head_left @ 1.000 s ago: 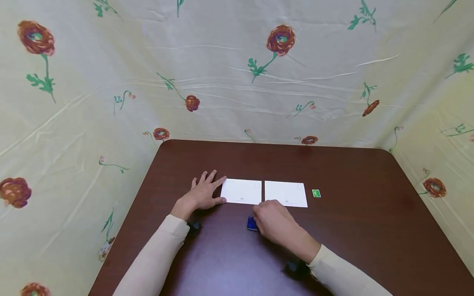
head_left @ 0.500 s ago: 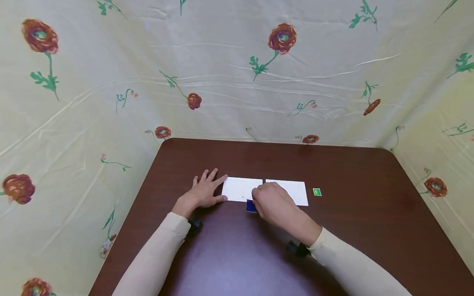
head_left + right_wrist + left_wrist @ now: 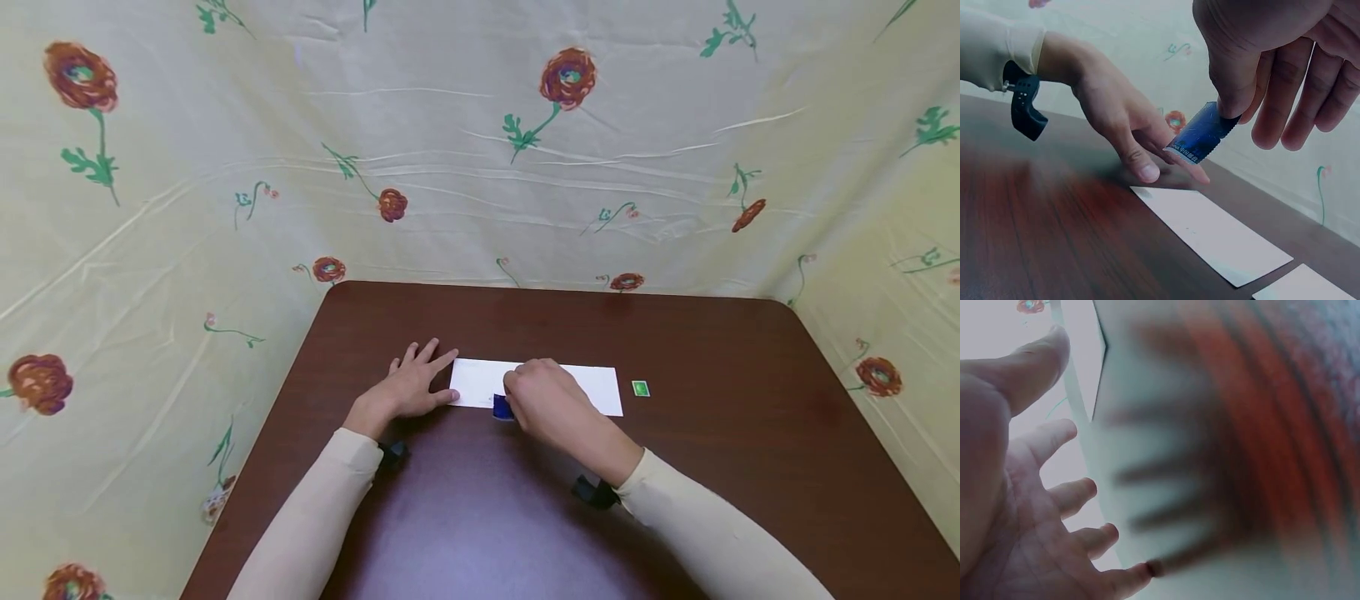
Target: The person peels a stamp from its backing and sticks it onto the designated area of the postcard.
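Note:
My right hand [image 3: 551, 404] pinches a blue postage stamp [image 3: 502, 407] between thumb and fingers. In the right wrist view the stamp [image 3: 1202, 132] shows its perforated edges and is held above the left white card [image 3: 1216, 237]. My left hand [image 3: 405, 387] lies with fingers spread, the thumb and index tips at the left edge of that card [image 3: 474, 379]. Beside it is a second white card [image 3: 602, 387], partly hidden by my right hand. The left wrist view shows the left palm [image 3: 1029, 506] with spread fingers and a card corner [image 3: 1088, 362].
A green stamp [image 3: 641, 388] lies right of the second card. The dark brown table [image 3: 712, 467] stands against a flowered curtain [image 3: 450, 125] at the back and sides. Each wrist carries a black camera mount [image 3: 1027, 106].
The right hand has moved forward and slightly left with the blue stamp, from the near side of the cards to over the lower edge of the left card. The left hand stays nearly still.

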Action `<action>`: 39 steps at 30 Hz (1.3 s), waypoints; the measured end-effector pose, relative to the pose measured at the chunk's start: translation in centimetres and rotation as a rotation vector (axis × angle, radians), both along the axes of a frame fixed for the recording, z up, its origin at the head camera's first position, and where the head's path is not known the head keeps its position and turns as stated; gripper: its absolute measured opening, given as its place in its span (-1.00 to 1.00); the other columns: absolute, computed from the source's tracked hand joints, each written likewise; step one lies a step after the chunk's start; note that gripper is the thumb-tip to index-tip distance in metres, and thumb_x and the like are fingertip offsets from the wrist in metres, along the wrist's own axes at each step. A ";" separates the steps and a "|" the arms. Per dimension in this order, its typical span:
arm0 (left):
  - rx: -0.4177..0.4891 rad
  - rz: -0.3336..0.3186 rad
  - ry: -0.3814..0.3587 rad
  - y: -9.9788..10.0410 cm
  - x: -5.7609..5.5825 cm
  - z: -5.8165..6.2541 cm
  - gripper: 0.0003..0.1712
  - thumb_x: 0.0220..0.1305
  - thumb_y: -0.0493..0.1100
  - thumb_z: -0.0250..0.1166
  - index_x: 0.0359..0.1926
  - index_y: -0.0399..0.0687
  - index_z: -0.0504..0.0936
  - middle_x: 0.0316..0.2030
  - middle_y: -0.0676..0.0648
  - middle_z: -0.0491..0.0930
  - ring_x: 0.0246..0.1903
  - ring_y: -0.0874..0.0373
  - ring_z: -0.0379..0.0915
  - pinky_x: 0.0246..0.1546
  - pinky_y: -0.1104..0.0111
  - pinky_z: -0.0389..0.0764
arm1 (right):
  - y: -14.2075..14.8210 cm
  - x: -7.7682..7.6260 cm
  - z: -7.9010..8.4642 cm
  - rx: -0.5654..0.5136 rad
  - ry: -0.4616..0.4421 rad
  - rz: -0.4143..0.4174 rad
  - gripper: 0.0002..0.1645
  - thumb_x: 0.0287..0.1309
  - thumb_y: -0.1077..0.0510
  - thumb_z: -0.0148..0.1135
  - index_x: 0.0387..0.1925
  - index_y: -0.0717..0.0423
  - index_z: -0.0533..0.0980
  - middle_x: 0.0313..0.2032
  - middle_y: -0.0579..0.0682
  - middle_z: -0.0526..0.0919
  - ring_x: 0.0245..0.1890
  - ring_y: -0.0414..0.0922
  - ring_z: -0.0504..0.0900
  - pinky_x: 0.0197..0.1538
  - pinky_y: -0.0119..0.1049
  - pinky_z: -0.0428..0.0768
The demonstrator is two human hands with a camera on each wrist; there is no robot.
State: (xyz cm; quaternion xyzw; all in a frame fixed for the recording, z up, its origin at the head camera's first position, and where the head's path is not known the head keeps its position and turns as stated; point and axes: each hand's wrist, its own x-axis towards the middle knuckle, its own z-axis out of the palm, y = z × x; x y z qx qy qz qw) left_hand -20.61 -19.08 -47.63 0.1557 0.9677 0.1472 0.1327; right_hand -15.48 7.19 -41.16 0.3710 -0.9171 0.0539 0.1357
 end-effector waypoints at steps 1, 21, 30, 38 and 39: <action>0.006 0.003 0.002 -0.1 0.0 0.1 -0.09 0.32 0.28 0.24 0.57 0.24 0.10 0.58 -0.23 -0.12 0.53 -0.40 -0.25 0.35 -0.39 -0.02 | 0.0 0.0 0.0 0.001 0.000 0.000 -0.81 0.21 0.17 0.25 -0.53 0.02 0.55 -0.60 -0.12 0.57 -0.42 -0.07 0.62 -0.09 -0.13 0.59; 0.099 -0.101 0.153 1.1 2.0 5.2 -0.13 0.29 0.28 0.28 0.52 0.18 0.24 0.53 -0.15 0.13 0.55 -0.30 -0.23 0.46 -0.23 -0.05 | -0.8 -1.0 1.0 0.020 -0.001 -0.004 -0.88 0.20 0.16 0.31 -0.46 0.04 0.62 -0.54 -0.12 0.62 -0.35 -0.08 0.65 -0.03 -0.13 0.59; 0.209 -0.186 0.157 2.9 2.7 6.7 -0.29 0.32 0.14 0.33 0.40 0.02 0.43 0.36 -0.06 0.45 0.49 -0.15 0.11 0.41 -0.01 0.27 | -1.1 -1.1 1.6 0.023 -0.011 -0.011 -0.89 0.21 0.12 0.35 -0.40 0.06 0.64 -0.49 -0.10 0.67 -0.28 -0.06 0.66 0.03 -0.12 0.58; 0.272 -0.215 0.160 3.7 2.8 6.3 -0.46 0.33 0.04 0.35 0.28 0.01 0.56 0.10 -0.04 0.65 0.06 0.00 0.60 0.08 0.17 0.59 | -1.1 -1.1 1.5 0.004 -0.020 -0.020 -0.87 0.20 0.11 0.37 -0.40 0.08 0.65 -0.48 -0.09 0.68 -0.25 -0.06 0.67 0.09 -0.11 0.57; 0.276 -0.220 0.166 3.8 2.8 6.2 -0.49 0.33 0.03 0.35 0.25 0.00 0.59 0.07 -0.03 0.67 0.01 0.04 0.62 0.05 0.20 0.60 | -1.1 -1.1 1.5 -0.001 -0.020 -0.019 -0.87 0.20 0.11 0.37 -0.40 0.08 0.65 -0.48 -0.09 0.68 -0.25 -0.06 0.67 0.09 -0.11 0.58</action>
